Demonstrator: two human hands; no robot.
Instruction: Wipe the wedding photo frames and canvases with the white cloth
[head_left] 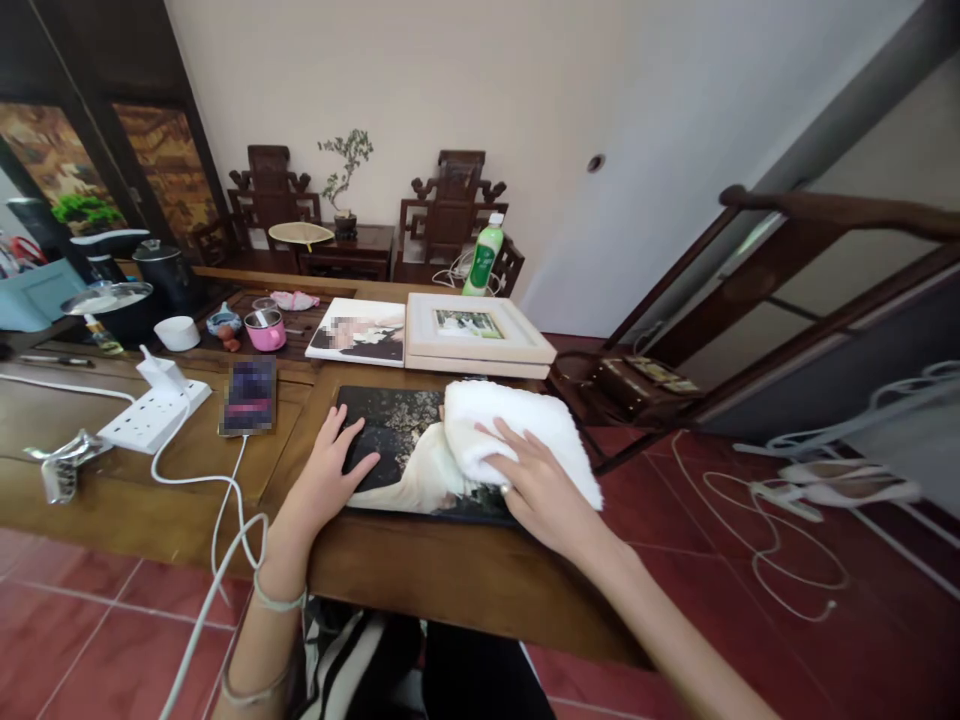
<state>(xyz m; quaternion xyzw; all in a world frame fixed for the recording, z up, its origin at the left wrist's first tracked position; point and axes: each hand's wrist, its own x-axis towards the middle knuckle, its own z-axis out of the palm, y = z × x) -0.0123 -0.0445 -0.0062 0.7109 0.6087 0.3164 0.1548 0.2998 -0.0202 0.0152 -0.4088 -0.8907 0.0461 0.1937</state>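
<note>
Was all laid out on a big wooden table (420, 575), dark brown, taking up most of the lower view. Had a glossy dark photo panel (390, 430) lying flat near the front edge, showing something pale and flowing, hard to make out exactly what. Covered on its right half by a folded white towel (525, 420), thick and fluffy, resting right on the panel. Right hand (541, 485) was pressed flat on top of the towel, fingers spread and open, not pinching anything. Left hand (330, 470) sat palm-down on the panel's left edge, fingers loosely open too, just touching the surface. Further back, stacked cream picture frames (480, 340) with a photo print (358, 332) just beside them on the left. Over on the left side, a white power strip (154, 410) with its cable trailing off the table, and a phone (249, 396) between it and the panel. Behind that, a pink cup (266, 330) near a small white bowl (178, 333). Green bottle (484, 258) standing upright at the far edge, behind the frames.
</note>
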